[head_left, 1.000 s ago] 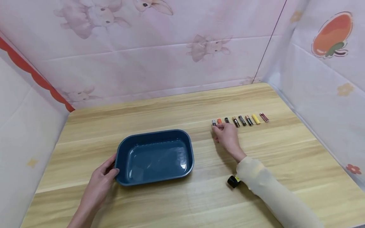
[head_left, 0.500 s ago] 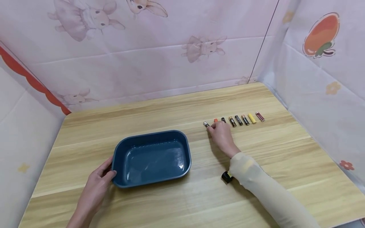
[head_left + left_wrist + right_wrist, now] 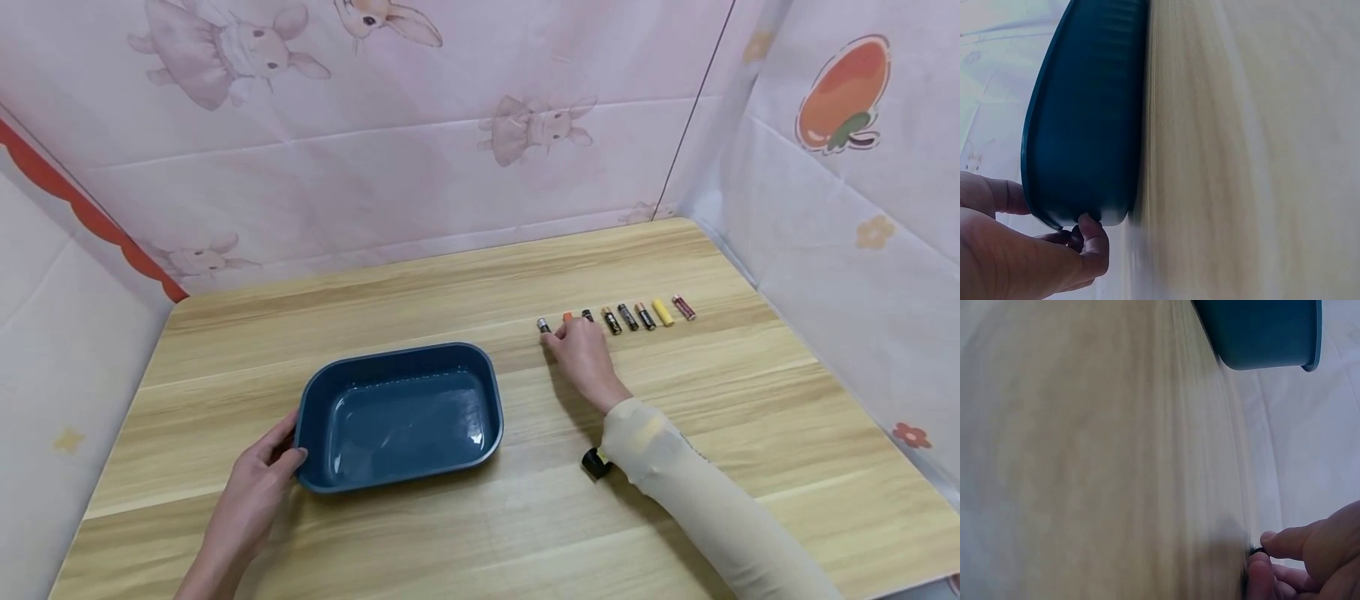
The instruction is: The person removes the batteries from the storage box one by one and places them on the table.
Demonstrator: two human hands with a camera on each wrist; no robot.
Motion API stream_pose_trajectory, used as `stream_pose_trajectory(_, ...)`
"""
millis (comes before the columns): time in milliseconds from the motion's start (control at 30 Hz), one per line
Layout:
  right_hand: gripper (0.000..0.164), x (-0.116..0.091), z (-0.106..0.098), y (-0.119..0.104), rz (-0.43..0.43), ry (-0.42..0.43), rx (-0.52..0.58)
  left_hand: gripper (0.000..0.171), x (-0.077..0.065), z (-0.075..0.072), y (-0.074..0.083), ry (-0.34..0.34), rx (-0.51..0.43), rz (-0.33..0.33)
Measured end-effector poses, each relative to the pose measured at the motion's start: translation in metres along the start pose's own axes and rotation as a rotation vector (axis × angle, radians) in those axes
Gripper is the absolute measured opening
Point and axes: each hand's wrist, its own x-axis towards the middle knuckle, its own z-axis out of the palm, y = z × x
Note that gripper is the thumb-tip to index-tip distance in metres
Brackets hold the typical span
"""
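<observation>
A dark blue rectangular tub (image 3: pixel 401 482) stands on the table in the head view. My left hand (image 3: pixel 255 483) holds its left end, with the thumb on the near side; the left wrist view shows the fingers (image 3: pixel 1094 240) against its wall. My right hand (image 3: pixel 587 360) is at the left end of a row of batteries, pinching a silver-topped dark battery (image 3: pixel 543 324). Its lower part is hidden by the fingers. Just right of it, an orange battery (image 3: pixel 567 317) and a black battery (image 3: pixel 587 315) are partly covered by the hand.
Farther right in the row lie several batteries, including a yellow battery (image 3: pixel 663 312) and a dark red battery (image 3: pixel 684 307). A black object (image 3: pixel 596 463) shows at my right sleeve (image 3: pixel 675 467). Printed cloth walls (image 3: pixel 375 200) border the wooden table (image 3: pixel 465 542).
The silver-topped battery has shifted a little left, away from the orange one, tilting and then straightening. My right hand moved slightly left with it. The left hand keeps its hold on the tub.
</observation>
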Motion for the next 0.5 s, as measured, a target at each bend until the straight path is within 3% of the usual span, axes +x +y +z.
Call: stream_pose_trajectory(500, 0.051, -0.002, -0.0015, -0.0023, 0.024, -0.027, -0.006, 0.066, -0.0016, -0.0013, -0.003, -0.004, -0.002, 0.031)
